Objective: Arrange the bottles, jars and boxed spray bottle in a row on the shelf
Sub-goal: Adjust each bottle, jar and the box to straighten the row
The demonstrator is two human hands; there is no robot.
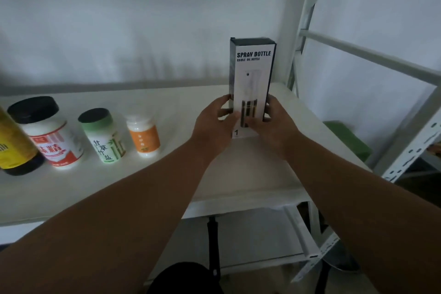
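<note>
A tall white and dark box marked SPRAY BOTTLE (251, 71) stands upright on the white shelf (167, 181), right of the middle. My left hand (214, 124) grips its lower left side and my right hand (272, 122) its lower right side. To the left stand, in a row, a small white bottle with an orange label (144, 136), a green-lidded jar (102, 136), a black-lidded white jar with a red label (50, 133) and a dark bottle with a yellow label (14, 148), cut off by the frame's left edge.
White metal shelf uprights and a crossbar (358, 55) rise on the right. A green object (346, 138) lies beyond the shelf's right end. A lower shelf (262, 234) and a black handle (213, 246) show below. A pale wall stands behind.
</note>
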